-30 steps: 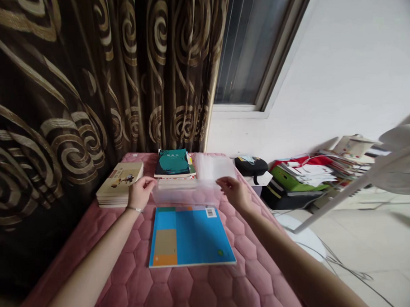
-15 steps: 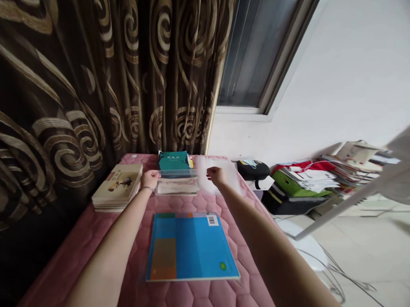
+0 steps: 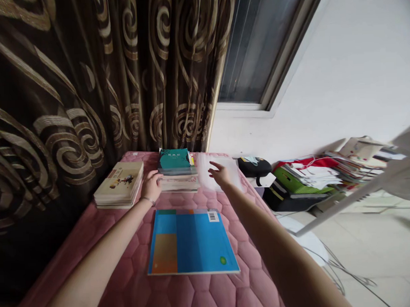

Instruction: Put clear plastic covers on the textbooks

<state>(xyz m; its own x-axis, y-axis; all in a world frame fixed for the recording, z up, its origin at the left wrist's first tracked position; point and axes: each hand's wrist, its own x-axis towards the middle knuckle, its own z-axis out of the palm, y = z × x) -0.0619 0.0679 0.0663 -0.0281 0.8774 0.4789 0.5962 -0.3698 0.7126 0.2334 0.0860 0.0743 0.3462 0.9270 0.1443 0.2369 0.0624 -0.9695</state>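
My left hand (image 3: 151, 186) is at the left edge of a low book pile (image 3: 179, 182) with a pale pinkish cover on top. Its fingers are loosely bent, and nothing shows in them. My right hand (image 3: 220, 174) hangs over whitish see-through plastic sheets (image 3: 204, 183), fingers spread and holding nothing. Whether it touches the sheets I cannot tell. Nearer to me, between my forearms, a blue book (image 3: 202, 244) with a barcode label lies flat on the pink quilted mattress (image 3: 191, 294).
A stack of cream books (image 3: 120, 184) stands at the left. Teal books (image 3: 174, 159) lie at the back by the patterned curtain (image 3: 130, 75). Right of the mattress are a black case (image 3: 255, 167), piled papers (image 3: 308, 176), a white fan stand (image 3: 336, 209) and floor cables (image 3: 342, 267).
Both hands were closed, with a clear film seemingly stretched between them; now their fingers have loosened. The left hand has come slightly nearer. The blue book appears slightly higher in view.
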